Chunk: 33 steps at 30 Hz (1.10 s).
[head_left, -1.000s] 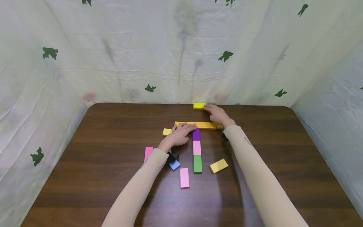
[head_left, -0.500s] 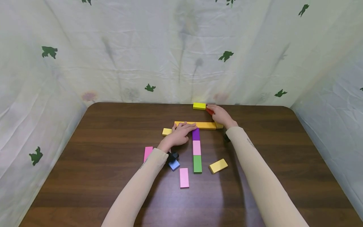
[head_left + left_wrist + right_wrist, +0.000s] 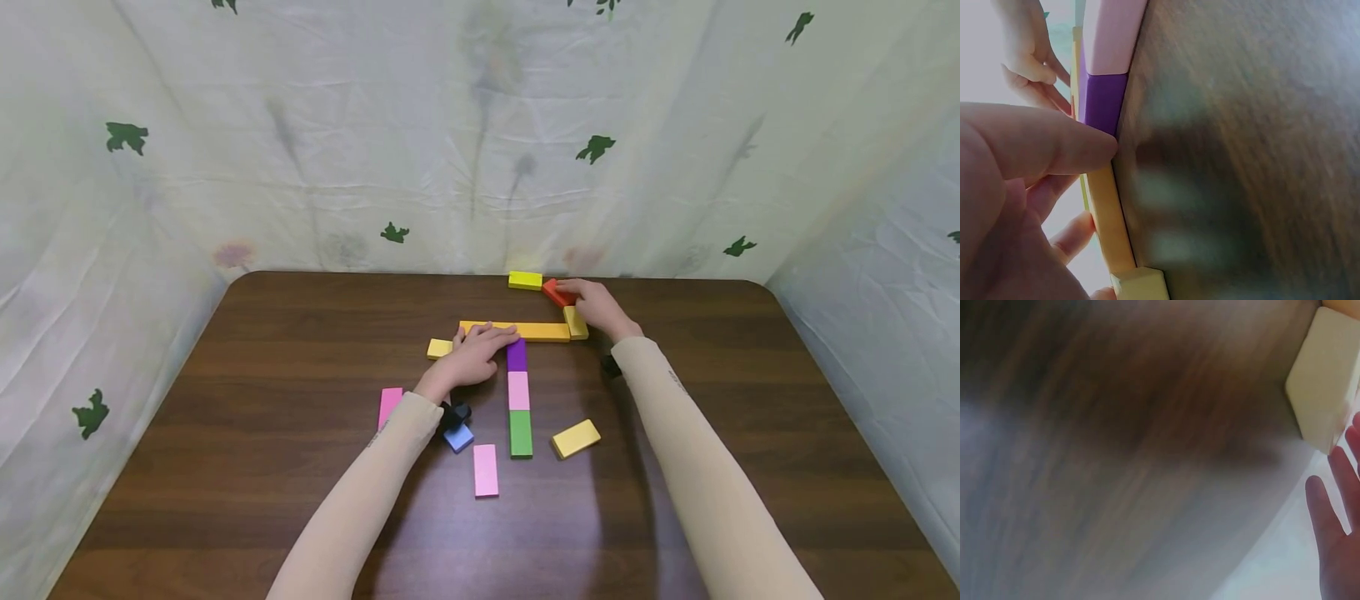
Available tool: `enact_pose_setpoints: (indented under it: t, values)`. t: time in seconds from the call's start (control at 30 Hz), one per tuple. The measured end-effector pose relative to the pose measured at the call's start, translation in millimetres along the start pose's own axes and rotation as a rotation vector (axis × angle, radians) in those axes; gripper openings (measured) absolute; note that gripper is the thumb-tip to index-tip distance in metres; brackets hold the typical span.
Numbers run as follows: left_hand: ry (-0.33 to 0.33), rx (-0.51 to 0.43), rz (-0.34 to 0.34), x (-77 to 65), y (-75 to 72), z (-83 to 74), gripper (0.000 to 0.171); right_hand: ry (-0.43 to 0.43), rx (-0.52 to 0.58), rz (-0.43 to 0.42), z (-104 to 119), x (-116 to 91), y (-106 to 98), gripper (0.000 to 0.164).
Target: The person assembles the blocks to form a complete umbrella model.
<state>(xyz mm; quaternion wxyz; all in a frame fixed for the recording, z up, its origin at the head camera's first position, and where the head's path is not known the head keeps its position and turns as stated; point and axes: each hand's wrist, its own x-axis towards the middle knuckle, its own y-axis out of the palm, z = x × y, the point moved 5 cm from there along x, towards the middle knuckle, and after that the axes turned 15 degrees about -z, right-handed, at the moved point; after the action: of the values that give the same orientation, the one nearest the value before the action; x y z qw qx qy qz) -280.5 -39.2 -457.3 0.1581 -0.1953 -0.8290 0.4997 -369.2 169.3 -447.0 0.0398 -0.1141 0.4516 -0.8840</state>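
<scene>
My left hand (image 3: 474, 355) rests over the row of orange blocks (image 3: 546, 332), fingers extended. In the left wrist view, its thumb touches the corner by the purple block (image 3: 1105, 103), and other fingertips touch the orange side. From the purple block (image 3: 517, 356), a pink block (image 3: 518, 391) and a green block (image 3: 521, 434) run toward me in a line. My right hand (image 3: 600, 308) reaches to a red block (image 3: 557, 292), fingertips on its right part. Beside that hand lies a pale yellow block (image 3: 576, 323), angled against the row's right end. A bright yellow block (image 3: 525, 280) touches the red one.
Loose blocks lie on the brown table (image 3: 300, 350): a small yellow one (image 3: 439, 348), a deep pink one (image 3: 390, 406), a blue one (image 3: 459, 438), a light pink one (image 3: 486, 471) and a tan one (image 3: 576, 438). A patterned white curtain (image 3: 330, 150) hangs behind the table.
My right hand has moved to the right and slightly toward me, uncovering the red block and the pale yellow block. The left hand keeps its place on the orange row.
</scene>
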Motion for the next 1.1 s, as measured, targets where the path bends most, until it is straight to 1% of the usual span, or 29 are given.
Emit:
enact_pose_setpoints:
  t: [0.1, 0.3, 0.43, 0.53, 0.67, 0.8, 0.93, 1.1]
  values:
    - [-0.001, -0.002, 0.0, 0.3, 0.5, 0.3, 0.061, -0.014, -0.018, 0.011, -1.0, -0.9, 0.1, 0.06]
    - [0.002, 0.007, 0.006, 0.0, 0.8, -0.6, 0.061, -0.005, -0.031, 0.013, -3.0, -2.2, 1.1, 0.059]
    - [-0.002, 0.024, 0.018, -0.3, 0.1, -0.7, 0.06, -0.011, -0.01, 0.004, -2.1, -4.7, 0.5, 0.058]
    - [-0.009, 0.038, 0.029, -0.6, -1.9, -1.2, 0.06, -0.039, 0.009, -0.003, 0.3, -7.3, -0.9, 0.058]
    - [-0.014, 0.065, 0.033, -0.8, -5.0, -3.2, 0.058, -0.073, 0.017, -0.006, 2.4, -9.7, -2.1, 0.057]
    - [-0.01, 0.088, 0.029, -1.5, -6.9, -4.8, 0.058, -0.08, 0.034, -0.007, 4.3, -12.1, -2.9, 0.057]
    - [0.013, 0.09, 0.026, -1.8, -7.0, -4.2, 0.058, -0.1, 0.041, -0.01, 8.8, -15.5, -2.1, 0.054]
    - [0.074, 0.085, 0.001, -4.2, -9.8, -1.5, 0.057, -0.157, 0.048, -0.011, 17.0, -20.3, -0.6, 0.049]
